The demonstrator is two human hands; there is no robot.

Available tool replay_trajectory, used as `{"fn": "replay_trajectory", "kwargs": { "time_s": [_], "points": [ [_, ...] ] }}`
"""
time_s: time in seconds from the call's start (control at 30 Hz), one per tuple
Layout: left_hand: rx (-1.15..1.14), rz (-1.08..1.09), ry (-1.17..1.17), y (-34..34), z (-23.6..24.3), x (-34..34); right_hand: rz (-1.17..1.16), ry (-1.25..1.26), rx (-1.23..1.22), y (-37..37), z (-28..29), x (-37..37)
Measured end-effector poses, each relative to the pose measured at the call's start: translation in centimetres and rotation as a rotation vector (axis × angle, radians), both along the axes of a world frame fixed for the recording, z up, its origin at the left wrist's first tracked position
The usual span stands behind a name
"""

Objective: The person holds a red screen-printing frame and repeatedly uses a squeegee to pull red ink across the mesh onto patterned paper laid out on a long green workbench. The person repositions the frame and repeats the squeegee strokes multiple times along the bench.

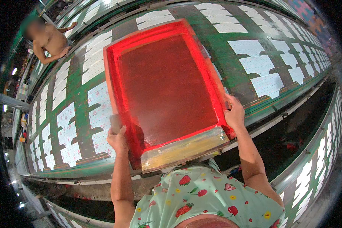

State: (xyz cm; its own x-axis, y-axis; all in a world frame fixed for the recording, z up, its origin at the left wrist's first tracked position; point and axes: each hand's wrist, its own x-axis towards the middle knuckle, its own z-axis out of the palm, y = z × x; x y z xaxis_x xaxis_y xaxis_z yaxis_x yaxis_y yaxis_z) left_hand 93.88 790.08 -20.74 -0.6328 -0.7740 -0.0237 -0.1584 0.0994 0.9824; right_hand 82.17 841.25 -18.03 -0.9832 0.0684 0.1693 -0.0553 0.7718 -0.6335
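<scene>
A large screen printing frame [167,87] with red-smeared sides and a dark red mesh lies tilted over the long table in front of me. Its near end carries a bare, yellow-stained strip [186,150]. My left hand [118,140] is closed on the frame's near left side, beside a small greyish block [115,122]. On the right side, near the lower corner, my right hand [234,113] grips the frame, with the thumb on top. The frame hides the pieces beneath it. White fabric pieces with small pink prints [100,116] lie just left of it.
Rows of pale cut fabric pieces [260,66] cover the green-and-brown table [212,41]. Across the table at far left, another person [51,41] leans on its edge. A dark aisle [288,125] runs along the near side, with another fabric-covered table [311,178] at right.
</scene>
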Motion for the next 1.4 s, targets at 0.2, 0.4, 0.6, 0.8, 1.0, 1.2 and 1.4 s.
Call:
{"fn": "replay_trajectory", "kwargs": {
  "time_s": [0.2,0.4,0.6,0.8,1.0,1.2,1.4],
  "points": [
    [0.027,-0.018,0.029,8.4,-1.3,-2.2,-0.044,-0.064,-0.071,8.7,-1.8,-2.5],
    [-0.015,-0.06,0.002,12.3,-1.7,-3.5,-0.026,-0.067,-0.084,13.4,-2.5,-4.1],
    [-0.078,-0.073,-0.034,14.4,-1.0,-4.2,0.042,-0.058,0.18,13.9,0.6,-2.7],
    [-0.068,-0.049,-0.125,14.9,-1.4,-4.9,0.78,0.058,0.208,8.0,5.7,7.2],
    [-0.142,-0.067,-0.167,14.5,-2.3,-5.0,0.874,0.008,0.512,3.1,6.4,8.7],
    [0.02,-0.206,-0.146,12.0,-2.1,-5.3,0.909,-0.218,0.62,-3.1,7.2,6.1],
    [-0.448,-0.324,-0.263,7.3,-1.9,-10.9,0.844,-0.309,0.595,-4.4,9.9,5.5]
  ]
}}
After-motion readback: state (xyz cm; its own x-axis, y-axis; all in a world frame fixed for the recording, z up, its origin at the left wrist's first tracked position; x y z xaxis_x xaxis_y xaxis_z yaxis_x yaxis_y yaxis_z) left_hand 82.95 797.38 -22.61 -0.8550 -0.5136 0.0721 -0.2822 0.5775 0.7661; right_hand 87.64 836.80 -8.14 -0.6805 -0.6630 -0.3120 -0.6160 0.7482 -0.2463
